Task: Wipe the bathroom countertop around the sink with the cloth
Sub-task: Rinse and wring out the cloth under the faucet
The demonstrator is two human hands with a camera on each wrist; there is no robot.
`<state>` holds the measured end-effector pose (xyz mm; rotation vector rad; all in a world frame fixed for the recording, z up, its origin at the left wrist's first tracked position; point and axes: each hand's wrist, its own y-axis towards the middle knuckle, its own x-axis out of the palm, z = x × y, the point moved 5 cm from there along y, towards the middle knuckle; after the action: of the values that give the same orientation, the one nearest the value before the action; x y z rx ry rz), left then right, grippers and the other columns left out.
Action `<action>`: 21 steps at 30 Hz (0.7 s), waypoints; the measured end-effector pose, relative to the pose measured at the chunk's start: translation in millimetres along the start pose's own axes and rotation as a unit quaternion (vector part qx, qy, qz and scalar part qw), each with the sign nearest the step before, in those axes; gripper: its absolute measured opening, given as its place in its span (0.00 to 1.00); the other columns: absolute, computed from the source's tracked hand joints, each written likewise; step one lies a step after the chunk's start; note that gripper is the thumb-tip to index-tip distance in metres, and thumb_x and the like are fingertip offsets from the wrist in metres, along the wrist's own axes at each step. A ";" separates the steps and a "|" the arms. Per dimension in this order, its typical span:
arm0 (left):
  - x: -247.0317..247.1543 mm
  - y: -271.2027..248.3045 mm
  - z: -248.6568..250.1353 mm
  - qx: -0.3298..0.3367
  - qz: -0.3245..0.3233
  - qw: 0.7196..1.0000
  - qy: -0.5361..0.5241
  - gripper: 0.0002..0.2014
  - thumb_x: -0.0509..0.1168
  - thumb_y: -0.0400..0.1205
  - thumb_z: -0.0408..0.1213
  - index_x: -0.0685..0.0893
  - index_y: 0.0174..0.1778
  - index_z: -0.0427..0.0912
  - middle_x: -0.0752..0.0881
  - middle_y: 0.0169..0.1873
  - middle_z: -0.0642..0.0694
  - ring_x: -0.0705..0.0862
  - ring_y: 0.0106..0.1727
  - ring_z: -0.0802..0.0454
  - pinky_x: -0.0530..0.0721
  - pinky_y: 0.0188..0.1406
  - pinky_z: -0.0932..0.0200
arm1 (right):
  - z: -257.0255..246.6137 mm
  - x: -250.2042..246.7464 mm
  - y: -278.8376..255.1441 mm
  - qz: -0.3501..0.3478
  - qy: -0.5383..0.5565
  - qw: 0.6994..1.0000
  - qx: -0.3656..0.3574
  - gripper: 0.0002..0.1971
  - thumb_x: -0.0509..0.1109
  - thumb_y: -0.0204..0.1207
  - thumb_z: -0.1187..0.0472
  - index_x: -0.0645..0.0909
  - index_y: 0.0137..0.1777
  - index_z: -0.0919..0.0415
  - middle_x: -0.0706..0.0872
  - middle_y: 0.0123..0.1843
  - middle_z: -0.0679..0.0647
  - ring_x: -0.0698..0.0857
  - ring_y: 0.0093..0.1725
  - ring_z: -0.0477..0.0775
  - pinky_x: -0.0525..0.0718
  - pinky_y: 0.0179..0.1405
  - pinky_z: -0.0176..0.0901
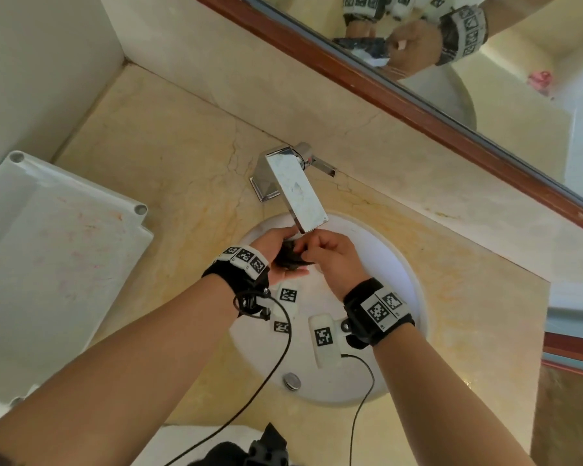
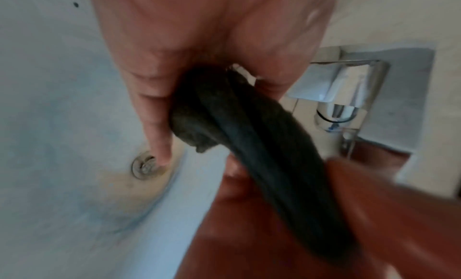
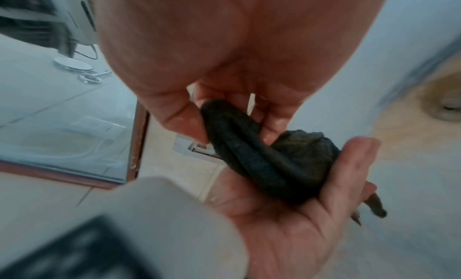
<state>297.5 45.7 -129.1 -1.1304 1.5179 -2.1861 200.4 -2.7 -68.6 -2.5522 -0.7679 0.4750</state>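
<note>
A dark cloth [image 1: 290, 257], twisted into a rope, is stretched between both hands over the white sink [image 1: 389, 264], just below the faucet spout [image 1: 298, 191]. My left hand [image 1: 272, 247] lies palm up, fingers curled round one bunched end of the cloth [image 3: 264, 165]. My right hand [image 1: 332, 258] pinches the other end between thumb and fingers [image 3: 179, 117]. In the left wrist view the twisted cloth [image 2: 249, 135] runs from the left hand [image 2: 199, 46] down to the right hand [image 2: 374, 214]. The beige marble countertop [image 1: 169, 163] surrounds the sink.
A white plastic tray [image 1: 51, 257] lies on the counter at the left, against the wall. A wood-framed mirror [image 1: 485, 82] runs along the back. The chrome faucet handle [image 1: 323, 168] sticks out to the right. The drain plug [image 1: 292, 380] sits in the basin near the front.
</note>
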 end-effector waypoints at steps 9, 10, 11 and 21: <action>-16.3 3.9 -0.7 0.027 0.112 0.993 0.014 0.14 0.55 0.90 0.38 0.79 0.64 0.35 0.81 0.38 0.43 0.81 0.37 0.47 0.84 0.41 0.53 | -9.7 -19.1 -7.5 0.056 0.056 0.996 -0.036 0.21 0.60 0.63 0.83 0.74 0.49 0.60 0.85 0.52 0.59 0.88 0.47 0.52 0.83 0.37 0.42; -13.6 4.8 -2.9 0.029 0.096 0.995 0.010 0.15 0.55 0.89 0.39 0.78 0.66 0.35 0.82 0.41 0.42 0.83 0.40 0.44 0.87 0.45 0.49 | -6.7 -17.8 -5.9 0.062 0.039 0.997 -0.027 0.23 0.60 0.66 0.84 0.75 0.53 0.58 0.86 0.52 0.54 0.88 0.48 0.49 0.84 0.41 0.41; -10.1 4.8 -6.6 0.020 0.076 0.997 -0.003 0.15 0.55 0.90 0.42 0.79 0.64 0.36 0.84 0.43 0.39 0.85 0.42 0.41 0.89 0.45 0.42 | -3.0 -14.7 -3.7 0.068 0.004 0.997 -0.020 0.21 0.61 0.69 0.82 0.76 0.54 0.56 0.86 0.51 0.50 0.87 0.50 0.47 0.84 0.46 0.41; -3.8 8.4 -0.8 0.063 0.160 0.977 0.123 0.27 0.51 0.88 0.58 0.78 0.37 0.38 0.76 0.17 0.43 0.74 0.16 0.50 0.72 0.19 0.64 | 16.4 26.7 26.8 0.028 -0.320 0.941 -0.105 0.14 0.54 0.86 0.60 0.80 0.49 0.66 0.82 0.49 0.62 0.80 0.48 0.61 0.78 0.49 0.51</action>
<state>297.6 44.8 -138.3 -0.5471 1.5043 -2.2168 226.0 -2.4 -100.9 -2.6234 -1.0034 1.3481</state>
